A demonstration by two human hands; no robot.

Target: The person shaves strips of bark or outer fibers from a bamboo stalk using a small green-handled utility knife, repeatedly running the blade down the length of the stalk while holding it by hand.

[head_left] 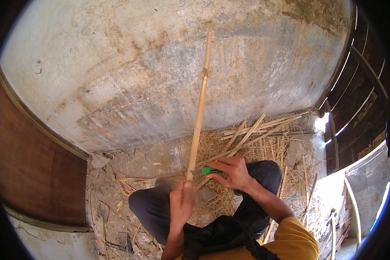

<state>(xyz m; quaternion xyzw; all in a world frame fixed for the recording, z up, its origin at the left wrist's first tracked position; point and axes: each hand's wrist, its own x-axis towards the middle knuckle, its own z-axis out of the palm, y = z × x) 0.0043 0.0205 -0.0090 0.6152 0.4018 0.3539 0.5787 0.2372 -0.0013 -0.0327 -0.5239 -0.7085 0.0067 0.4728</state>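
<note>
A long, pale bamboo strip (199,113) with a darker node rises from my left hand (181,201), which is closed round its lower end with the thumb along it. My right hand (234,173) grips a green-handled utility knife (210,171). The knife's blade is pointed left and lies against or very close to the strip, just above my left hand. Whether the blade cuts into the strip I cannot tell. Both hands are between my bent knees in dark trousers.
Several split strips (255,132) lie piled by the stained wall (160,82). Shavings and straw (212,203) litter the floor around my legs. A brown wooden door (39,160) stands at left, dark slatted boards (359,91) at right. Poles (353,203) lean at lower right.
</note>
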